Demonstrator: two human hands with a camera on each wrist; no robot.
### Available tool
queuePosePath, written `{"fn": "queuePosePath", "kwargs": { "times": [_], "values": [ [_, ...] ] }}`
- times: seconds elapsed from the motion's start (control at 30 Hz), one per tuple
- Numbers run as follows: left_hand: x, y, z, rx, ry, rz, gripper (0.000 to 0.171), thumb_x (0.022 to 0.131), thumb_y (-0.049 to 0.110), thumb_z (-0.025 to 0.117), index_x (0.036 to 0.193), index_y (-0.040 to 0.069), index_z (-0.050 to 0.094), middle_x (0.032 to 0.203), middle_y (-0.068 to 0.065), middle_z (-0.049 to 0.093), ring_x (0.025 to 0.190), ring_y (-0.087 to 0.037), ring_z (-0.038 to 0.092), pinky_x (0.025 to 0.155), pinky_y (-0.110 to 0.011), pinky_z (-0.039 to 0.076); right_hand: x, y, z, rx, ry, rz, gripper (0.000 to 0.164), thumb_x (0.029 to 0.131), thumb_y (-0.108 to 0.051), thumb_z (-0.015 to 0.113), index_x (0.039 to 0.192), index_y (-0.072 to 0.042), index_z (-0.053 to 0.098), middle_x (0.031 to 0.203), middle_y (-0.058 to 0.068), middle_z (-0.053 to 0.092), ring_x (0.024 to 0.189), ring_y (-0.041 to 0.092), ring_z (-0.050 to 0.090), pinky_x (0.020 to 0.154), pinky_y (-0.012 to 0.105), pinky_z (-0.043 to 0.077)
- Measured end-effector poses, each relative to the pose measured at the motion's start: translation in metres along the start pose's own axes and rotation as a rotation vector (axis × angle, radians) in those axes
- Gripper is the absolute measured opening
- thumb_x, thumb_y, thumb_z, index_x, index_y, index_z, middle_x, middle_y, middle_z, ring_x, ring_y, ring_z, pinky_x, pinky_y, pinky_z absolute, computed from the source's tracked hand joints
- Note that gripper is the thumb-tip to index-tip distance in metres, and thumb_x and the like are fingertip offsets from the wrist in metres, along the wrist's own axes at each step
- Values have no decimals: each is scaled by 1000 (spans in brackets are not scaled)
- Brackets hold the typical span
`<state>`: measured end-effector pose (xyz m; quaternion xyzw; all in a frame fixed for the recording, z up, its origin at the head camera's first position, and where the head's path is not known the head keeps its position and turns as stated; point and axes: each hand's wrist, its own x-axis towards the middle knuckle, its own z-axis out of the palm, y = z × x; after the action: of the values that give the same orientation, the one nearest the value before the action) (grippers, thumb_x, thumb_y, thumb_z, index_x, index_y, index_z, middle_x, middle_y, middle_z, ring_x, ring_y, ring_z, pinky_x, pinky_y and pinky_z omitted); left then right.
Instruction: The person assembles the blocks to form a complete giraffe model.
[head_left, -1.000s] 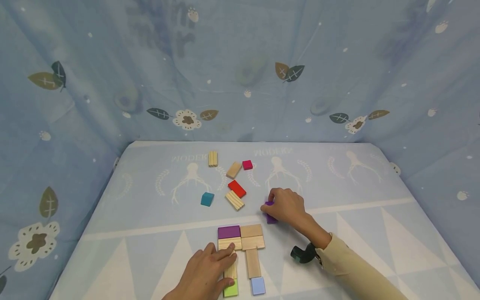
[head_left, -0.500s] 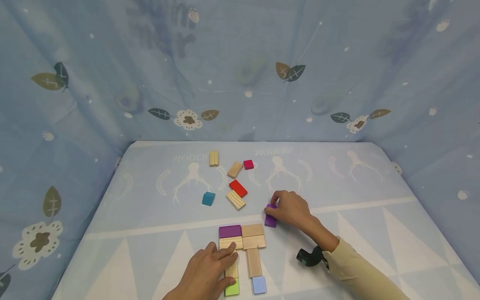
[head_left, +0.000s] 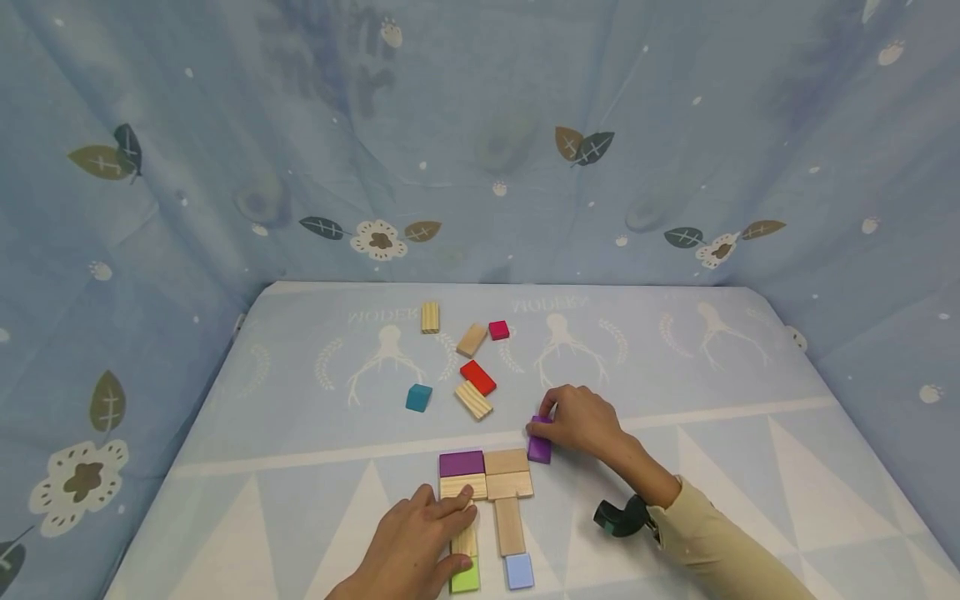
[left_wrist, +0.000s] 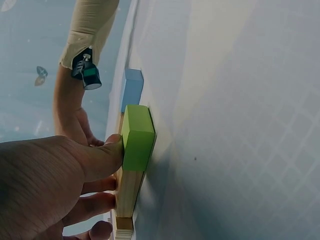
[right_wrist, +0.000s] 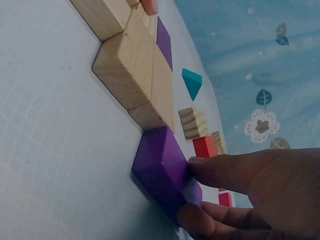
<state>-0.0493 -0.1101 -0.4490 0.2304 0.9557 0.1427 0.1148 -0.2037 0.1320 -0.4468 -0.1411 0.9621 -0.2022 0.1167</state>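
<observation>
Loosely spread with left hand (head_left: 412, 542), touching green block (head_left: 465, 577) and pale wooden block (head_left: 466, 542), gripping neither. Farther right, just beside tan block (head_left: 506, 461), pinching bright purple block (head_left: 539, 451) with right hand (head_left: 581, 418), between thumb and fingertips, left of the palm.

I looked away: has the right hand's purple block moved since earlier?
Yes: the purple block moved down the head view and slightly left, judged against the nearest wooden block.

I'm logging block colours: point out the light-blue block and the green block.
Light-blue block (head_left: 519, 572), head view: middle of its top face.
Green block (head_left: 467, 579), head view: uncovered part of its top face.
</observation>
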Motion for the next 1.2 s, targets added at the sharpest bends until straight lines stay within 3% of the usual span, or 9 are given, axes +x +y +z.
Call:
{"fn": "queuePosePath", "kwargs": {
  "times": [0.63,0.9,1.2],
  "values": [
    [-1,-2,2,-40,10,-4,54,80,49,76,126,21,69,135,7,59,74,-6,36,58,-21,34,5,-1,-3,10,-29,3,30,76,-41,83,82,-16,68,60,-4,53,55,13,50,48,30,38],
    [0,-2,2,-54,17,-5,54,80,47,77,126,21,68,135,7,59,74,-6,36,57,-21,33,38,-15,-10,9,20,-9,30,80,-42,80,90,-15,71,67,-4,58,60,15,53,51,31,42],
    [1,-5,2,-62,-15,-7,53,80,48,77,126,22,69,134,7,60,74,-6,37,58,-22,35,83,-63,2,-3,10,-56,33,82,-39,78,100,-14,70,64,-4,59,60,16,54,50,31,43]
  ]
}}
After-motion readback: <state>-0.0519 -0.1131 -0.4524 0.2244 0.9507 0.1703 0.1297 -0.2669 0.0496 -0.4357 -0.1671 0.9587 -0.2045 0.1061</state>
